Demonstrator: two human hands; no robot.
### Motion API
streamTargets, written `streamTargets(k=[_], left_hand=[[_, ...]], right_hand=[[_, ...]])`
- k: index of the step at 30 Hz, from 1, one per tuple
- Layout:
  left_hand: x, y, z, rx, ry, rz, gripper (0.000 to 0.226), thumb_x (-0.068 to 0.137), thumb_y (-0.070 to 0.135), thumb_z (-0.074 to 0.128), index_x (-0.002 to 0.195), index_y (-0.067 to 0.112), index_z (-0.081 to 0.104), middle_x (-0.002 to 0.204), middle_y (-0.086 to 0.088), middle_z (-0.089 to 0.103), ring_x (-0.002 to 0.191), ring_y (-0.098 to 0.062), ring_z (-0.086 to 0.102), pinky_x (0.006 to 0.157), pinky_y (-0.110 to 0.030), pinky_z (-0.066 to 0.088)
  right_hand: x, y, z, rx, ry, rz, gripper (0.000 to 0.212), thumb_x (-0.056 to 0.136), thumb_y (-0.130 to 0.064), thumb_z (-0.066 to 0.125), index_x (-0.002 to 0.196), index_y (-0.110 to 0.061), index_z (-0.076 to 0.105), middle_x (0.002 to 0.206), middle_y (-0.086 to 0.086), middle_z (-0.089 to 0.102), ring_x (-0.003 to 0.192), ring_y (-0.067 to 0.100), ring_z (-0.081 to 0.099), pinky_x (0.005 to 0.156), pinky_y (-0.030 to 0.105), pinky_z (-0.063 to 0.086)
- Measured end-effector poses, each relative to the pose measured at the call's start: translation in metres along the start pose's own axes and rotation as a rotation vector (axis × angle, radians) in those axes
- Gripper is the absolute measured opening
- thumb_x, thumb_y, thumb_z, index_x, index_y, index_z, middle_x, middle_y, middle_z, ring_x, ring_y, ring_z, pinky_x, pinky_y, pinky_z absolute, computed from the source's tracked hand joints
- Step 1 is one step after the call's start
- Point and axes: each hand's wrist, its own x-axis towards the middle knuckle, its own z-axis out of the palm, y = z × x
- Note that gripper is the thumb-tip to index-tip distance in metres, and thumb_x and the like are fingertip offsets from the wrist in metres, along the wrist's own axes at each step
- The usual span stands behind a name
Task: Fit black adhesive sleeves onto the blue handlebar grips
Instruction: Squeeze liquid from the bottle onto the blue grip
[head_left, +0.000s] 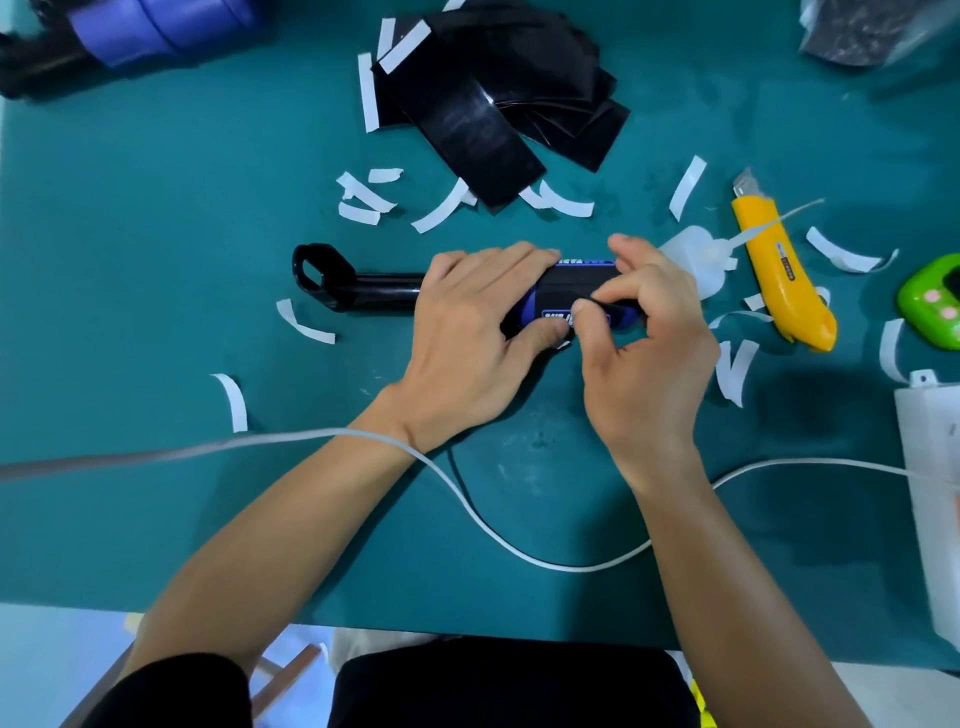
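A blue handlebar grip (530, 306) lies across the green mat at the centre, on a black bar (384, 291) that ends in a ring clamp (317, 273) at the left. A black adhesive sleeve (579, 280) is wrapped over the grip's middle. My left hand (472, 332) grips the grip from above, thumb underneath. My right hand (644, 343) pinches the sleeve's edge between thumb and forefinger at the grip's right end. A pile of black sleeves (493, 98) with white backing strips lies at the back.
Peeled white backing strips (441, 210) litter the mat. A yellow utility knife (779, 270) and a clear squeeze bottle (696, 257) lie right of the hands. A green device (932, 299) and white box (935, 467) sit at the right edge. A white cable (467, 506) crosses my left wrist. More blue grips (156, 26) rest far left.
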Motion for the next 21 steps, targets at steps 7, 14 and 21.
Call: streamTargets(k=[7, 14, 21], left_hand=[[0.0, 0.01, -0.002, -0.013, 0.039, -0.029, 0.039, 0.091, 0.034, 0.075, 0.123, 0.01, 0.074, 0.124, 0.003, 0.073, 0.108, -0.019, 0.064, 0.099, -0.03, 0.035], [-0.001, 0.013, -0.002, -0.079, 0.078, -0.087, 0.033, 0.087, 0.024, 0.081, 0.117, 0.011, 0.077, 0.12, 0.005, 0.075, 0.104, -0.017, 0.065, 0.098, -0.035, 0.038], [-0.002, 0.008, -0.002, -0.146, 0.119, -0.122, 0.036, 0.078, 0.019, 0.084, 0.113, 0.01, 0.08, 0.121, 0.002, 0.076, 0.107, -0.018, 0.063, 0.102, -0.03, 0.036]], right_hand=[[0.007, 0.0, -0.009, -0.019, -0.067, 0.004, 0.015, 0.086, -0.011, 0.076, 0.086, -0.014, 0.061, 0.132, -0.018, 0.059, 0.124, 0.002, 0.056, 0.091, 0.011, 0.041], [0.001, 0.004, -0.005, 0.071, -0.021, 0.078, 0.033, 0.082, -0.011, 0.075, 0.103, -0.03, 0.058, 0.138, -0.03, 0.053, 0.102, -0.003, 0.053, 0.089, 0.011, 0.039], [-0.003, 0.011, -0.006, 0.167, -0.104, 0.152, 0.04, 0.096, -0.007, 0.065, 0.135, -0.014, 0.066, 0.146, -0.004, 0.061, 0.134, -0.004, 0.052, 0.108, 0.01, 0.037]])
